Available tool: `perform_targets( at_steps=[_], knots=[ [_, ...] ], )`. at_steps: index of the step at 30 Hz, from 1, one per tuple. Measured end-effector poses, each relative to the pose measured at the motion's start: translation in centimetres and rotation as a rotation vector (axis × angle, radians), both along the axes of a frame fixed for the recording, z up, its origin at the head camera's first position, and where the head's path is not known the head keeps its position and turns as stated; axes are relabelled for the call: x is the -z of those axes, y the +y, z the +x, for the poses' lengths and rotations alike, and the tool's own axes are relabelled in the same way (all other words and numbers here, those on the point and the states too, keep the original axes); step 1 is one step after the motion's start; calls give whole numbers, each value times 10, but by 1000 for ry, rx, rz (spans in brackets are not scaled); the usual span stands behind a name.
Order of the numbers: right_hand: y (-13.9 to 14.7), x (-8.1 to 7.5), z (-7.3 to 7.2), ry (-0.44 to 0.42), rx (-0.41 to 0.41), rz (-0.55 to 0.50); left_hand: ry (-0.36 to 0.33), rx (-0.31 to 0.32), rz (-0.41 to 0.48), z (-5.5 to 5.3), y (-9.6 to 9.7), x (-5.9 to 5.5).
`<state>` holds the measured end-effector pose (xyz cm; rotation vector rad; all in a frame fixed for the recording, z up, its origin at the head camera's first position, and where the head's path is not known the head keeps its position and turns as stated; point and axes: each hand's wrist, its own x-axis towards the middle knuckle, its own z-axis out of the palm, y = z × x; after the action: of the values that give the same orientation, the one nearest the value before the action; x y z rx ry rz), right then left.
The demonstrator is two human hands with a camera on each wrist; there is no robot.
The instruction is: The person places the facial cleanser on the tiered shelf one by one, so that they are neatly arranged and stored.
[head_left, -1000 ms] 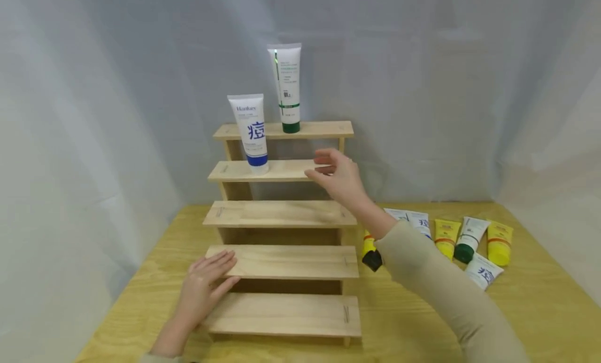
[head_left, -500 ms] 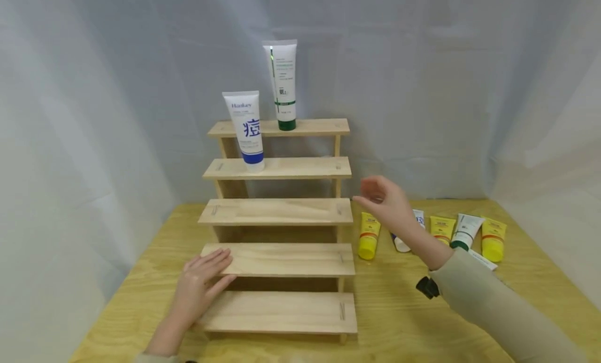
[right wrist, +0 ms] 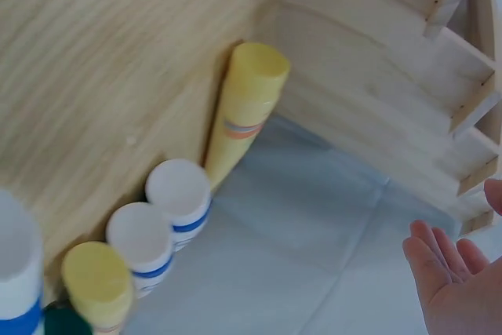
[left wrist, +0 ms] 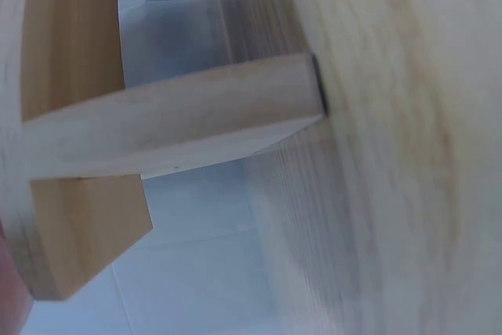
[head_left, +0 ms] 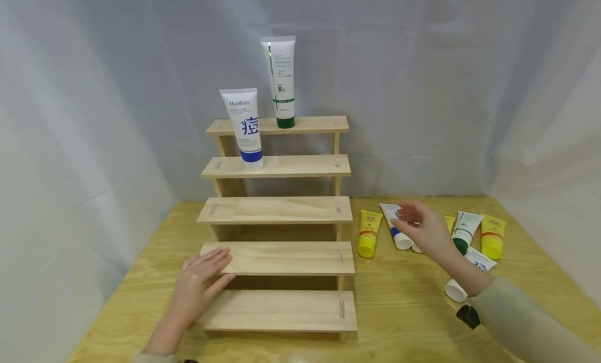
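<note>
My left hand rests on the left end of the second-lowest step of a wooden tiered shelf. A white tube with a blue band stands cap-down one step below the top. On the top step stands a white tube with a green cap. My right hand, fingers loosely bent and holding nothing, hovers over white-and-blue tubes lying on the table and partly hides them. In the right wrist view, the hand is apart from the tubes. The left wrist view mostly shows shelf wood.
A yellow tube lies just right of the shelf. Farther right lie another yellow tube, a green-capped white tube and a white tube with blue print. Pale sheeting hangs behind the wooden table.
My right hand has moved from beside the second-highest step, right and down to above the lying tubes. My left hand stays on its step. The two standing tubes stay on their steps.
</note>
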<state>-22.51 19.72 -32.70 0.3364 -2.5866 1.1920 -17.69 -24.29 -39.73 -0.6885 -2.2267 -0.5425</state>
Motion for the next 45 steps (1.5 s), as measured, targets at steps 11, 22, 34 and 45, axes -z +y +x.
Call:
perform_targets(
  at_steps=[11,22,34,45],
  knots=[
    [42,19,20,-44,103,86,-3,3,-1,-1,0,0],
    [79,41,41,-103,175,123,3,11,2,0,-1,0],
    [112,61,58,-166,242,170,7,7,-4,1,0,-1],
    [128,70,63,-293,306,169,9,6,-6,0,-1,0]
  ],
)
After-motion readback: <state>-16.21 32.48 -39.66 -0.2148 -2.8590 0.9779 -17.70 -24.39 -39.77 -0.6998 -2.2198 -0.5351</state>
